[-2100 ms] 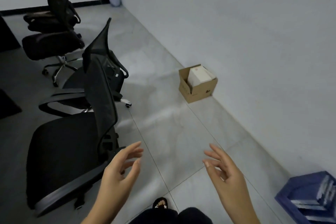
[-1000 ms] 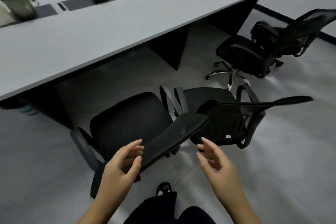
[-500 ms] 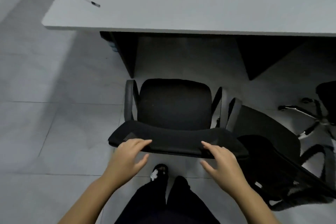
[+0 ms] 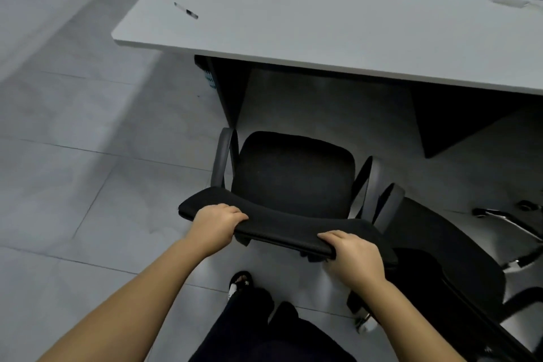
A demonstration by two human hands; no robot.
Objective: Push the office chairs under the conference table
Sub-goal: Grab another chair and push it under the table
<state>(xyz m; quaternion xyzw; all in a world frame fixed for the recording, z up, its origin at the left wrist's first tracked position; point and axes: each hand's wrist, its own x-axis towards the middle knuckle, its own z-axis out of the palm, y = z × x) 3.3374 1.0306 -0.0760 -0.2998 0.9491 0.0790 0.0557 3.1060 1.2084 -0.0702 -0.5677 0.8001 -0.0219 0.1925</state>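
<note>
My left hand (image 4: pixel 216 225) and right hand (image 4: pixel 354 256) grip the office chair's (image 4: pixel 293 176) backrest top, facing the conference table (image 4: pixel 323 23).

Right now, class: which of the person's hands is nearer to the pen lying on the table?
Left. The left hand grips the chair backrest below the pen, on its side; the right hand grips the backrest's other end, farther away.

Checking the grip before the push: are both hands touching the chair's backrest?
Touching. The head view shows the left hand and right hand with fingers curled over the top edge of the backrest.
</note>
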